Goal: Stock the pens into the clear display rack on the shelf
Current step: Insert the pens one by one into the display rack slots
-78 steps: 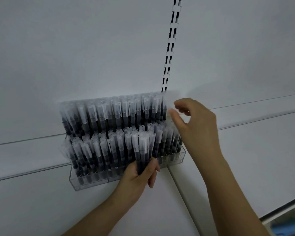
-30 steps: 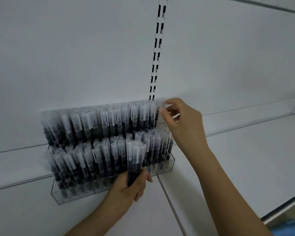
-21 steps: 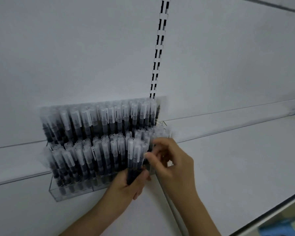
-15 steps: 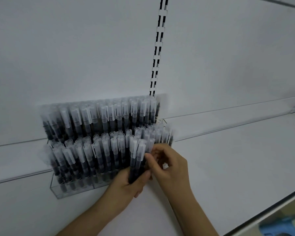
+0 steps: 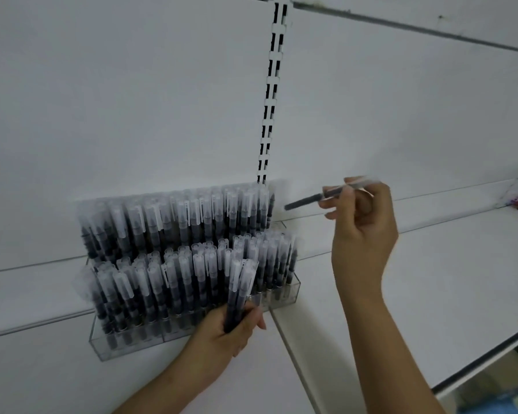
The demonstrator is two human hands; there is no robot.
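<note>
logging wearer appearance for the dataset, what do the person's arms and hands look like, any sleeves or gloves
Both forearms are bare as far as the frame shows, with no sleeves in view. The left hand and right hand wear no gloves. No watch or bracelet shows at either wrist.

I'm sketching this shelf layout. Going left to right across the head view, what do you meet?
Clear display rack full of pens → left hand gripping a bundle of pens → slotted upright → single pen → right hand holding it.

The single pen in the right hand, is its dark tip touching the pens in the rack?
Apart. The head view shows white wall between the single pen and the racked pens.
</note>
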